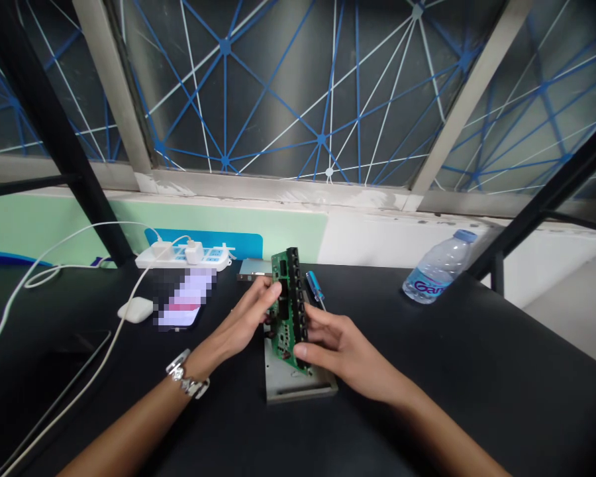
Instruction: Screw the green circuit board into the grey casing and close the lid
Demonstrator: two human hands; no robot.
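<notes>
A green circuit board with a row of black ports stands on edge, tilted up between both hands. My left hand pinches its left edge; a metal watch sits on that wrist. From the right, my right hand grips the port side near the bottom. Under the board lies a grey case half flat on the black table. Just behind the board a blue-handled screwdriver rests on the table.
A second grey case part lies behind the board. A phone, white earbud case and white power strip with cables sit at the left. A water bottle lies at the right. Black frame posts stand at both sides.
</notes>
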